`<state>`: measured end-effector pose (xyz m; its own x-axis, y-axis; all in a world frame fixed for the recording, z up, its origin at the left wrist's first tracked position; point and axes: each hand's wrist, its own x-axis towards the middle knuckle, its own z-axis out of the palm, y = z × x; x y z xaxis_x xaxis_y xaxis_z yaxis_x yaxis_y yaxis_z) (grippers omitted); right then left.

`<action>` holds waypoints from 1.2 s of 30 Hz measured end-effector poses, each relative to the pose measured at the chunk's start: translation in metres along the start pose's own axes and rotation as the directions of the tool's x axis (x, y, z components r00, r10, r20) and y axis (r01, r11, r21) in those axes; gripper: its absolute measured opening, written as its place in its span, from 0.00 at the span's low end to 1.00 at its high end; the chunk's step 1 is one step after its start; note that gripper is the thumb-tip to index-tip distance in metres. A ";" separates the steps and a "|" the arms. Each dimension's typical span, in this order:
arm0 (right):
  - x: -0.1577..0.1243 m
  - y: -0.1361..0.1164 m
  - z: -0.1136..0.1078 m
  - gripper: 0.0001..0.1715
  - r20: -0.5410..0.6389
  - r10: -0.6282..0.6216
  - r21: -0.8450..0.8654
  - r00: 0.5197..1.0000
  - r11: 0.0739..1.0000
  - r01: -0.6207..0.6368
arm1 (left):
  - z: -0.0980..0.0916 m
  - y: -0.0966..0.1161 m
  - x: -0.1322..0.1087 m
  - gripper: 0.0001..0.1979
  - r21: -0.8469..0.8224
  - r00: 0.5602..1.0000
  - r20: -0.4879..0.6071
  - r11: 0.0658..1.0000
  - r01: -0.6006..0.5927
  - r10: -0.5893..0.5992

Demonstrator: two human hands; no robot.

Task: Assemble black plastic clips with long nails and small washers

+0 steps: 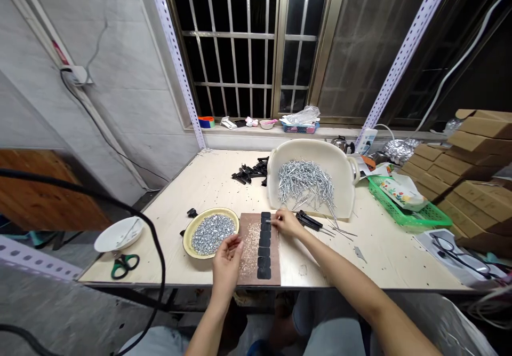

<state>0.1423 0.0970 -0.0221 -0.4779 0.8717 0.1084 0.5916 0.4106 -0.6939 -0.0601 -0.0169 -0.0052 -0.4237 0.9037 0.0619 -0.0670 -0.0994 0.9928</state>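
Note:
A brown board (248,276) lies at the table's front edge, pale crumbs scattered over its left half. Down its right side runs a row of black, flat, rounded pieces (264,252). At the upper end of that row, my right hand (286,223) pinches a small silver piece (269,221) against a black one. My left hand (228,255) is beside the board's left edge with fingers curled together; whatever they hold is hidden. Close to it stands a yellow-rimmed bowl (188,245) full of small shiny silver pieces (213,233).
Behind the board sits a cream basin (344,185) of metal rods (306,180). Black clips (250,172) lie left of it, black-handled tools (310,221) in front. Scissors (125,265) and a white plate (108,238) are left; a green basket (424,218) and cardboard boxes (476,158) are right.

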 end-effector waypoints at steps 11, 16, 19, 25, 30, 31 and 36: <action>-0.004 -0.013 0.014 0.08 0.054 0.008 0.067 0.999 0.998 -0.011 | -0.041 -0.002 0.035 0.16 0.444 0.990 -0.044 0.890 -0.102 0.136; -0.047 -0.018 -0.001 0.07 0.305 -0.107 0.181 0.946 0.982 0.052 | -0.045 -0.004 0.081 0.14 0.931 0.981 0.165 0.312 -0.189 0.100; -0.123 0.000 -0.041 0.08 0.375 -0.065 0.263 0.925 0.964 -0.039 | -0.044 -0.010 0.100 0.09 0.949 0.979 0.204 0.240 -0.204 0.022; -0.289 0.053 -0.111 0.05 0.501 0.519 0.021 0.692 0.793 -0.609 | -0.041 -0.018 0.109 0.09 0.954 0.972 0.233 0.200 -0.225 -0.018; -0.247 0.048 -0.109 0.12 0.146 0.487 -0.032 0.861 0.872 -0.488 | -0.036 -0.011 0.105 0.11 0.938 0.985 0.137 0.307 -0.163 0.102; -0.217 0.043 -0.106 0.14 0.058 0.421 -0.041 0.905 0.907 -0.419 | -0.034 -0.008 0.102 0.11 0.921 0.986 0.102 0.363 -0.144 0.133; -0.078 0.032 -0.080 0.14 -0.170 0.358 -0.300 0.918 0.869 -0.394 | -0.027 0.008 0.079 0.10 0.749 0.982 -0.006 0.652 -0.121 0.188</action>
<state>0.2510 0.0637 0.0040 -0.1164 0.9928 -0.0278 0.8971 0.0931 -0.4320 -0.1187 0.0419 0.0048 -0.4339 0.8664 0.2472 0.6836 0.1378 0.7168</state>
